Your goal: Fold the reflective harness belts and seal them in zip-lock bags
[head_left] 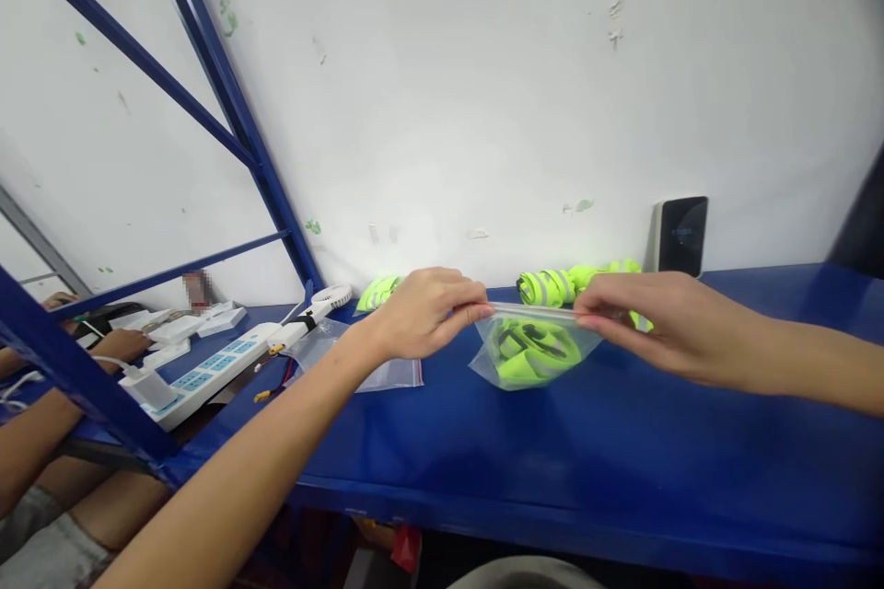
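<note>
A clear zip bag point(529, 352) with neon yellow-green reflective bands inside hangs just above the blue shelf point(622, 442). My left hand point(424, 311) pinches the left end of the bag's seal strip. My right hand point(645, 317) pinches the right end of the same strip. Both hands are closed on the bag's top edge, holding it stretched between them.
More neon bands point(566, 283) and another point(378, 292) lie at the wall. An empty zip bag point(387, 373) lies left of the held one. A white power strip point(207, 368), a small white fan point(324, 304) and a black device point(680, 235) stand nearby. Another person's arms point(41, 423) work at left.
</note>
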{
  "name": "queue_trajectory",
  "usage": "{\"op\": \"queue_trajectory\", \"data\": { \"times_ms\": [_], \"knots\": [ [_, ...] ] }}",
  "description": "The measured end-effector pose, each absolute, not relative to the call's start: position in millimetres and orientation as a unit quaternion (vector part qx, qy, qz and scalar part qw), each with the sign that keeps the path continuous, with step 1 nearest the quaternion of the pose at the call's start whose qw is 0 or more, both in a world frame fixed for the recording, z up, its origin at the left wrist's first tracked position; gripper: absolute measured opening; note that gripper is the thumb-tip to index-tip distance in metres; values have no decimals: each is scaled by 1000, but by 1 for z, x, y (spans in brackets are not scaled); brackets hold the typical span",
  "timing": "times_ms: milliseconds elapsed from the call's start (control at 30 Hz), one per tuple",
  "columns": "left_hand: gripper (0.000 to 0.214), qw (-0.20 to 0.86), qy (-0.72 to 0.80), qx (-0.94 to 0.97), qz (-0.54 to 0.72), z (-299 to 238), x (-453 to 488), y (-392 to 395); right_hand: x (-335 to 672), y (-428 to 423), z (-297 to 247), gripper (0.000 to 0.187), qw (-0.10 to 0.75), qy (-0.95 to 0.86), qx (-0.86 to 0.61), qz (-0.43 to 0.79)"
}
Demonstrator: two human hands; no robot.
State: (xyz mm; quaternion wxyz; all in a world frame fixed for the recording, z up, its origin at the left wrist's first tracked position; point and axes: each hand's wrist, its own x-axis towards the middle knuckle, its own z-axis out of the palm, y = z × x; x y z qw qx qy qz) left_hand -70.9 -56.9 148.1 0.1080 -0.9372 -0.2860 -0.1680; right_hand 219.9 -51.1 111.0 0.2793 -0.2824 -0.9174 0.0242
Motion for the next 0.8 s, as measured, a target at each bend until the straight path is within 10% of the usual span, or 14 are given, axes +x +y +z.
{"op": "queue_trajectory", "data": {
  "times_ms": [800],
  "knots": [
    [35, 84, -307, -936, -148, 117, -78, -67, 259, -46, 90, 49, 213, -930, -282, -103]
  ]
}}
